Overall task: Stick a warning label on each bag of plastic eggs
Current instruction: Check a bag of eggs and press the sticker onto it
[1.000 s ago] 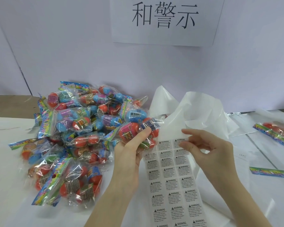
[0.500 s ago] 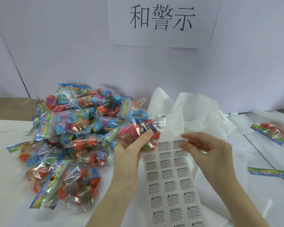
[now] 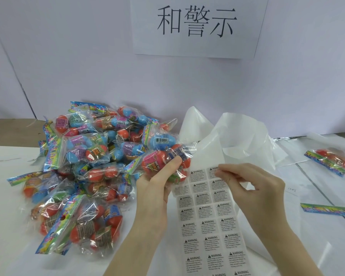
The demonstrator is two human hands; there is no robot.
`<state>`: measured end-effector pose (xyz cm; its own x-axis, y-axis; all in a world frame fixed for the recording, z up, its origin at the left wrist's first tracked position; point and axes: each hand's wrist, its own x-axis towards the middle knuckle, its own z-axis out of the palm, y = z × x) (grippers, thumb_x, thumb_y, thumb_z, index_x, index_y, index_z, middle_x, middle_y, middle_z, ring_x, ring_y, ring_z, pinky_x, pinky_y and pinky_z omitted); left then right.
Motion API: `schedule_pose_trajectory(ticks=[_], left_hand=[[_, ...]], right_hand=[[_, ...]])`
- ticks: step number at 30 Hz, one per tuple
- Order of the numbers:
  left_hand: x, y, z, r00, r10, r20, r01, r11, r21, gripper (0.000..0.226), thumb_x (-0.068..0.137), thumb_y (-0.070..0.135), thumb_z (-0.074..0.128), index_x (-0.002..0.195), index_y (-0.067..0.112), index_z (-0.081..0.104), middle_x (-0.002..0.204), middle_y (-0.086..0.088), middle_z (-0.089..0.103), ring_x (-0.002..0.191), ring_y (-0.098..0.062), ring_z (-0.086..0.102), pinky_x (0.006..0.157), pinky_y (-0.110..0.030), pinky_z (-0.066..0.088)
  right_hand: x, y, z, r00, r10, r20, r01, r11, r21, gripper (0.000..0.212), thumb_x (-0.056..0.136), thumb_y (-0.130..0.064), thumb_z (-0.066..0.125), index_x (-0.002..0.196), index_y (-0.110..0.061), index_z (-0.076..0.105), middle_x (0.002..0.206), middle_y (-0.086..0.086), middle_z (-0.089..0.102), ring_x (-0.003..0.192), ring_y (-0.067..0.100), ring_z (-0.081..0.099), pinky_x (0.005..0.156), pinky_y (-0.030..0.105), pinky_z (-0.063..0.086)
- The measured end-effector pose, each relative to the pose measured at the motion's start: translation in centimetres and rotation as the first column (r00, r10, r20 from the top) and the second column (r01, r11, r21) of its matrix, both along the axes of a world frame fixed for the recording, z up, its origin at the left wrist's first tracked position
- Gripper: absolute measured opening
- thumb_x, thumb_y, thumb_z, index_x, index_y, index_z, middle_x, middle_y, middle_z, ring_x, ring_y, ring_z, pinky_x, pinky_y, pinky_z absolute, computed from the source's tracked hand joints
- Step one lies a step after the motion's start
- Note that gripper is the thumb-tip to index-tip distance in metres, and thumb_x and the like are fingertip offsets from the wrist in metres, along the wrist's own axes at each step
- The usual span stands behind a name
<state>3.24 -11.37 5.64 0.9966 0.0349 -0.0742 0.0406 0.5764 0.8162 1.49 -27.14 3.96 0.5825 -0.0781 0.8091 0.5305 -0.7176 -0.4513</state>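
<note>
The left hand (image 3: 153, 188), at centre frame, grips one bag (image 3: 163, 162) of plastic eggs, its thumb pressed across the clear wrap over a pink and orange egg, the other fingers hidden behind the bag. The bag sits at the top of that hand, tilted up to the right, with its right edge overlapping the upper left corner of the label sheet (image 3: 211, 222).

The sheet runs from centre frame down to the bottom edge, a little right of the left hand, with three columns of small grey warning labels. Its top strip is bare white backing. It seems to be held along with the bag, though the grip on it is hidden.

The right hand (image 3: 253, 188), right of centre, has thumb and forefinger pinched at the top right label (image 3: 214, 170) of the sheet, at that label's right edge; the other fingers curl loosely below. Whether the label has begun to lift cannot be told.

The pile (image 3: 84, 172) of bagged eggs fills the left half of the frame, just left of the left hand and touching the held bag. A crumpled white plastic sheet (image 3: 243, 136) rises behind the label sheet and right hand. At the right edge lies a single bag (image 3: 329, 160), well apart from both hands, and below it a loose coloured header strip (image 3: 327, 209). All rest on a white table (image 3: 6, 226). A paper sign (image 3: 197, 24) with three black characters hangs on the wall at top centre.
</note>
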Motion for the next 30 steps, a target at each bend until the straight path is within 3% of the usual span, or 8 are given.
schedule_pose_trajectory(ticks=[4,9,12,15,18,20,25,30], left_hand=[[0.07,0.06,-0.06,1.0,-0.004,-0.009,0.004,1.0,0.009,0.019,0.055,0.018,0.072,0.073,0.021,0.078,0.083,-0.002,0.075,0.07,-0.011,0.07,0.067,-0.022,0.058],[0.09,0.02,-0.15,1.0,0.002,0.004,-0.002,1.0,-0.009,0.026,0.053,0.018,0.074,0.078,0.013,0.077,0.089,-0.006,0.075,0.07,-0.014,0.071,0.063,-0.022,0.057],[0.09,0.04,-0.19,1.0,-0.002,0.002,0.002,1.0,-0.009,0.023,0.053,0.017,0.073,0.076,0.016,0.078,0.087,-0.006,0.075,0.07,-0.013,0.071,0.063,-0.022,0.057],[0.1,0.03,-0.19,1.0,-0.005,-0.007,0.005,1.0,-0.014,0.021,0.055,0.016,0.073,0.075,0.016,0.078,0.086,-0.005,0.075,0.069,-0.013,0.071,0.062,-0.021,0.056],[0.12,-0.05,-0.18,1.0,0.004,-0.016,-0.004,1.0,-0.018,0.029,0.053,0.018,0.073,0.082,0.011,0.076,0.086,-0.007,0.075,0.069,-0.014,0.07,0.059,-0.02,0.055],[0.16,-0.06,-0.22,1.0,0.016,-0.027,-0.017,1.0,-0.019,0.035,0.053,0.018,0.073,0.086,0.009,0.074,0.084,-0.007,0.075,0.068,-0.014,0.07,0.059,-0.019,0.054],[0.23,-0.02,-0.26,0.999,0.031,-0.038,-0.033,0.999,-0.035,0.031,0.053,0.017,0.073,0.083,0.009,0.074,0.083,-0.007,0.075,0.068,-0.014,0.07,0.059,-0.02,0.055],[0.24,-0.16,-0.3,0.997,0.042,-0.064,-0.046,0.997,-0.056,0.039,0.054,0.017,0.073,0.092,0.006,0.072,0.088,-0.008,0.075,0.07,-0.014,0.07,0.062,-0.021,0.057]], right_hand=[[-0.01,0.03,0.13,0.995,0.046,-0.091,-0.039,0.996,0.081,0.037,0.067,0.007,0.076,0.095,-0.017,0.07,0.071,-0.02,0.062,0.069,-0.001,0.061,0.067,0.004,0.045],[0.07,-0.11,0.35,0.967,0.114,-0.226,-0.038,0.948,0.315,0.048,0.066,0.006,0.078,0.074,-0.039,0.065,0.068,-0.028,0.067,0.064,-0.002,0.064,0.064,0.004,0.045],[0.05,0.06,0.35,0.975,0.075,-0.211,-0.017,0.965,0.262,0.046,0.066,0.006,0.078,0.073,-0.037,0.066,0.06,-0.028,0.063,0.063,-0.005,0.063,0.063,0.003,0.044],[0.08,0.21,0.03,0.99,-0.002,-0.14,0.02,0.991,0.133,0.031,0.066,0.009,0.078,0.08,-0.018,0.073,0.071,-0.022,0.062,0.066,-0.012,0.06,0.065,0.0,0.043],[0.04,0.18,-0.21,0.997,-0.065,-0.037,0.066,0.997,0.041,0.021,0.065,0.008,0.078,0.081,-0.006,0.074,0.074,-0.013,0.062,0.07,0.0,0.061,0.066,0.003,0.045],[-0.01,0.33,-0.25,0.997,-0.082,0.004,0.082,0.996,0.028,0.018,0.066,0.007,0.078,0.08,-0.005,0.073,0.073,-0.011,0.062,0.07,0.007,0.06,0.065,0.006,0.046],[-0.11,0.58,-0.04,0.993,-0.019,-0.117,0.042,0.98,0.194,0.033,0.066,0.007,0.079,0.077,-0.022,0.068,0.074,-0.021,0.065,0.068,-0.006,0.062,0.066,0.001,0.043],[-0.05,0.52,-0.13,0.993,-0.069,-0.095,0.075,0.995,0.059,0.023,0.068,0.009,0.078,0.071,-0.013,0.069,0.07,-0.017,0.062,0.067,0.008,0.059,0.062,0.015,0.048]])
